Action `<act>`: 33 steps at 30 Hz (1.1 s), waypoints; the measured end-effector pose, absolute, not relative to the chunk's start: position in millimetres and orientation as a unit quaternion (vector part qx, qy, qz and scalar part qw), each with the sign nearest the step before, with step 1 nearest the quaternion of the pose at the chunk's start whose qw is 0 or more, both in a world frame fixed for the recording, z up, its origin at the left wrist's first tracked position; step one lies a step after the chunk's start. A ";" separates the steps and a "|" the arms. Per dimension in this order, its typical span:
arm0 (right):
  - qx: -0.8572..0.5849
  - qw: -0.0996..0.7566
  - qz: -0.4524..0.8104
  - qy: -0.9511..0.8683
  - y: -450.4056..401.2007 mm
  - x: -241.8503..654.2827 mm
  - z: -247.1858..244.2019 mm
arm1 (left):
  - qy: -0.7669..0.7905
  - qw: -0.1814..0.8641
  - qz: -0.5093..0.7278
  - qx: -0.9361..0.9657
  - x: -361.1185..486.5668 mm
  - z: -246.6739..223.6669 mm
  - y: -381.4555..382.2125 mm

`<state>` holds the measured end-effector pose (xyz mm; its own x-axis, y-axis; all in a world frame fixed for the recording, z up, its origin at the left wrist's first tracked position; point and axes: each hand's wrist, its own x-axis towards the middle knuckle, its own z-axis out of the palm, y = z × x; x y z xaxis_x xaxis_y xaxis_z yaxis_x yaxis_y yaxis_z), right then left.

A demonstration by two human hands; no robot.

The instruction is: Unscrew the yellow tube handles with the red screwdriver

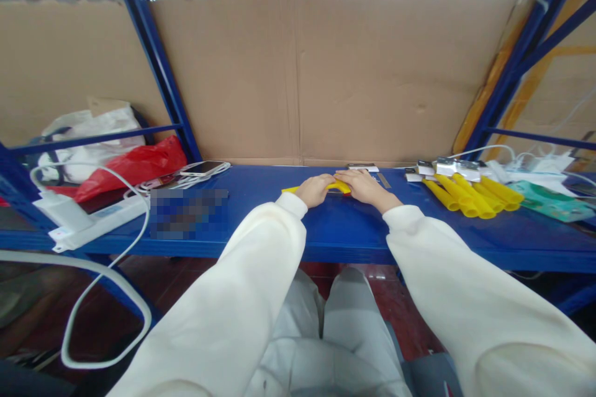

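Note:
Both of my hands are over the blue tabletop, close together near its middle. My left hand is closed on a yellow piece, one end of which sticks out to the left of the fingers. My right hand grips the same piece from the other side, fingers bent over its top. Between the two hands it looks curved; most of it is covered, so I cannot tell whether it is a tube or a folded sheet. Just behind the right hand lies a small dark-and-white flat item.
Several yellow tubes lie at the right, beside silvery packets and a green sheet. A phone, cables and a white power strip are at the left. Cardboard walls the back between blue posts.

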<state>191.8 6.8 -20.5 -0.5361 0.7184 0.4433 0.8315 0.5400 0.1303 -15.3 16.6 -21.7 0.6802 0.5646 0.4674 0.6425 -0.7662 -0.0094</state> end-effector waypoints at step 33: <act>-0.551 0.318 -0.103 -0.764 12.7 206.1 -6.9 | -0.350 0.094 -0.240 -0.901 -17.9 -19.9 19.6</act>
